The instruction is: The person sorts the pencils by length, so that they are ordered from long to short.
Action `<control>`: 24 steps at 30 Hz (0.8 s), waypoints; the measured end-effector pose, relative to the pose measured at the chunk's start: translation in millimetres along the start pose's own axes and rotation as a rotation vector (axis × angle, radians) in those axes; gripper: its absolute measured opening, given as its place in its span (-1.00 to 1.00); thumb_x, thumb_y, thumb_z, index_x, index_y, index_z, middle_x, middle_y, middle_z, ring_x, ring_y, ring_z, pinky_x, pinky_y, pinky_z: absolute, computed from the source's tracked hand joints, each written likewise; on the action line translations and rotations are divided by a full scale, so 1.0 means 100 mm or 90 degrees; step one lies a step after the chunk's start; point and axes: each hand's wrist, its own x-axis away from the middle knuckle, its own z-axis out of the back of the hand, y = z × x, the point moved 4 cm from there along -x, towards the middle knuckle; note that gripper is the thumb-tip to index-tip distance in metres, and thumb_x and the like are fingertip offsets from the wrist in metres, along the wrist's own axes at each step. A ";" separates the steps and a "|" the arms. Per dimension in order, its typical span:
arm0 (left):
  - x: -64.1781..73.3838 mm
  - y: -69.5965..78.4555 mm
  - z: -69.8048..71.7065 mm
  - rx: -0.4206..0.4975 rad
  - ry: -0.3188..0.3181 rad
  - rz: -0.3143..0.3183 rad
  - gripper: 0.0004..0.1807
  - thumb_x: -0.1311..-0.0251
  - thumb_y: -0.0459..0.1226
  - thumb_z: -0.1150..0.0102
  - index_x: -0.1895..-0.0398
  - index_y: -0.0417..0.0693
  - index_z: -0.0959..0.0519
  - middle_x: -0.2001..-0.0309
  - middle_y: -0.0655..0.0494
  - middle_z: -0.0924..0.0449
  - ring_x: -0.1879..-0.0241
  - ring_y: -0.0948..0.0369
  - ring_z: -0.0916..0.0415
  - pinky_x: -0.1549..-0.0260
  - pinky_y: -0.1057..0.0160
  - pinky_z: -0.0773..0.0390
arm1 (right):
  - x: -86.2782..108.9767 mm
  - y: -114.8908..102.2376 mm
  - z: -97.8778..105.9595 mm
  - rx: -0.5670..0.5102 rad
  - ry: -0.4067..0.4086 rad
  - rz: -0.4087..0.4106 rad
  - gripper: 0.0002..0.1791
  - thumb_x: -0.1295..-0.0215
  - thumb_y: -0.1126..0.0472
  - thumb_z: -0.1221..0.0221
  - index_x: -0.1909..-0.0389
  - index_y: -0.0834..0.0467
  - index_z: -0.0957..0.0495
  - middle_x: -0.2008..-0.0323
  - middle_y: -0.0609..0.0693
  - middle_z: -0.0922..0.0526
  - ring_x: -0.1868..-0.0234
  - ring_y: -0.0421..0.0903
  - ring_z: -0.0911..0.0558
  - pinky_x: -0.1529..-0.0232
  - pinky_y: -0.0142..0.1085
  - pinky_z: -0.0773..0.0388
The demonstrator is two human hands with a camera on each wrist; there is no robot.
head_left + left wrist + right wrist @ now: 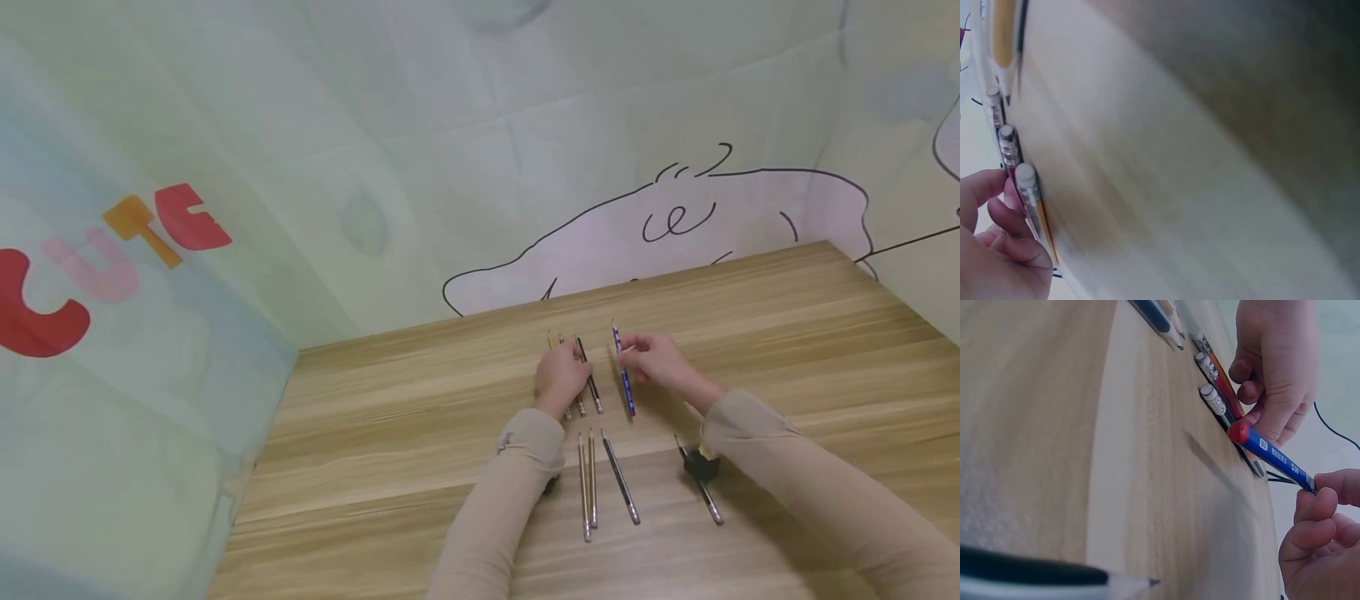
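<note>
Just right of center in the frame, a person's right hand (660, 362) pinches a blue pencil (626, 387) above a wooden table (405, 392), while the left hand (562, 377) partly covers three pencils (594, 395), its grip unclear.

A blue pencil (628, 394), red-ended and marked 2B, is pinched in the right hand (658, 362), raised off the table (390, 400).
Just to its left, a black pencil (595, 392), a red pencil (1227, 394) and a yellow pencil (1042, 222) lie side by side under the left hand (561, 379), silver-banded white erasers nearest the person, tips pointing away.
</note>
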 end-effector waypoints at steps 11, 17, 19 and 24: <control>0.00 0.01 0.00 -0.021 0.004 -0.003 -0.73 0.03 -0.12 -0.19 0.20 0.07 -0.53 0.23 0.13 -0.59 0.50 0.24 -0.40 0.54 0.35 -0.33 | -0.05 -0.02 -0.01 0.027 -0.003 0.000 -0.61 -0.15 0.29 -0.05 0.01 0.38 -0.34 0.59 -0.04 -0.43 0.66 -0.21 -0.35 0.63 -0.42 -0.34; 0.00 0.02 0.00 -0.029 0.007 -0.008 -0.72 0.02 -0.12 -0.19 0.19 0.07 -0.53 0.23 0.12 -0.60 0.50 0.25 -0.42 0.55 0.36 -0.33 | -0.13 0.00 -0.05 0.024 -0.020 -0.005 -0.63 -0.14 0.30 -0.05 0.03 0.39 -0.35 0.69 -0.10 -0.39 0.70 -0.24 -0.33 0.69 -0.45 -0.29; 0.00 0.02 0.00 -0.029 0.006 -0.008 -0.71 0.01 -0.12 -0.19 0.19 0.07 -0.53 0.23 0.12 -0.60 0.51 0.25 -0.42 0.55 0.36 -0.34 | -0.16 0.00 -0.07 0.031 -0.027 -0.009 -0.64 -0.15 0.31 -0.04 0.04 0.39 -0.35 0.69 -0.10 -0.38 0.71 -0.24 -0.33 0.70 -0.45 -0.28; 0.00 0.02 -0.01 -0.031 0.006 -0.010 -0.72 0.01 -0.12 -0.19 0.19 0.07 -0.53 0.25 0.12 -0.60 0.53 0.25 -0.41 0.56 0.36 -0.34 | -0.21 0.01 -0.10 0.051 -0.036 -0.031 -0.66 -0.17 0.30 -0.02 0.04 0.36 -0.36 0.64 -0.08 -0.41 0.69 -0.24 -0.33 0.69 -0.45 -0.26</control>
